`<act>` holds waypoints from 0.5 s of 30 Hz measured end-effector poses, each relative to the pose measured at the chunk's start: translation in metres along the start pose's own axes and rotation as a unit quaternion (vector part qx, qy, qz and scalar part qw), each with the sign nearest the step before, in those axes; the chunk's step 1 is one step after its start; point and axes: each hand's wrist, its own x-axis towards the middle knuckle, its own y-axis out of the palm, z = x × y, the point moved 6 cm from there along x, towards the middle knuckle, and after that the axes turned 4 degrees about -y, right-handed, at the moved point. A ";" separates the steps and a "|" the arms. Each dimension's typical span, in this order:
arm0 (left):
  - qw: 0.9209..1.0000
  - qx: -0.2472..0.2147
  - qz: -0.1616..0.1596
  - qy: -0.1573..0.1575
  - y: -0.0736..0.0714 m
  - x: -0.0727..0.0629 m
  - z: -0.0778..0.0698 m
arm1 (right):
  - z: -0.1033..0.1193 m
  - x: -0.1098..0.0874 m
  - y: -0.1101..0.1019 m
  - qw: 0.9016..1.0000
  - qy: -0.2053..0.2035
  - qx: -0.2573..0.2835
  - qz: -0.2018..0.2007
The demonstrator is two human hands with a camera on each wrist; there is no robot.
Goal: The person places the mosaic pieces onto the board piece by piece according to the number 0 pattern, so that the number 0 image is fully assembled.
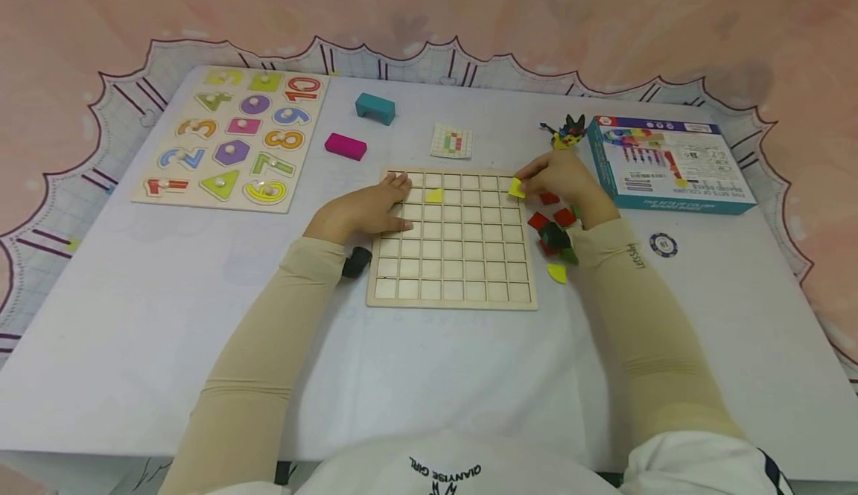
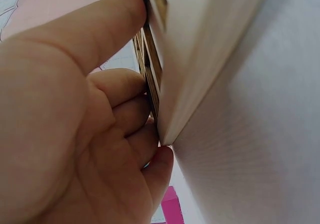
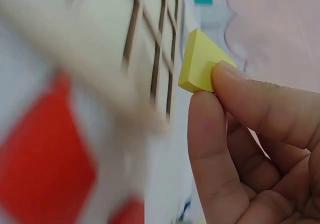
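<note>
A wooden grid board [image 1: 458, 238] lies flat on the white table. My left hand [image 1: 365, 208] rests on its upper left edge, and the fingertips touch the grid in the left wrist view. One yellow piece [image 1: 433, 196] sits in a cell of the top rows. Over the board's upper right corner, my right hand [image 1: 561, 181] pinches a yellow quarter-circle tile [image 3: 200, 63] between thumb and index finger. Beside the board's right edge lie several red tiles [image 1: 538, 221], a dark green piece [image 1: 554, 236] and another yellow quarter-circle tile [image 1: 556, 273].
A number puzzle board [image 1: 231, 141] lies at the left. Behind the grid are a teal block [image 1: 375, 109], a magenta block [image 1: 345, 147] and a pattern card [image 1: 452, 141]. A toy figure [image 1: 568, 132], a box [image 1: 670, 164] and a round chip [image 1: 663, 245] are at the right. A black object [image 1: 357, 263] sits by the left wrist.
</note>
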 end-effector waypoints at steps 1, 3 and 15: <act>1.000 0.000 0.000 0.000 0.000 0.000 0.000 | 0.005 0.002 0.005 1.000 -0.002 0.006 0.005; 1.000 0.002 -0.001 0.001 -0.001 0.000 -0.001 | 0.014 0.006 0.015 1.000 -0.008 0.011 0.018; 1.000 0.004 0.001 -0.007 0.000 0.000 -0.003 | 0.042 0.014 0.051 0.998 -0.029 -0.021 0.046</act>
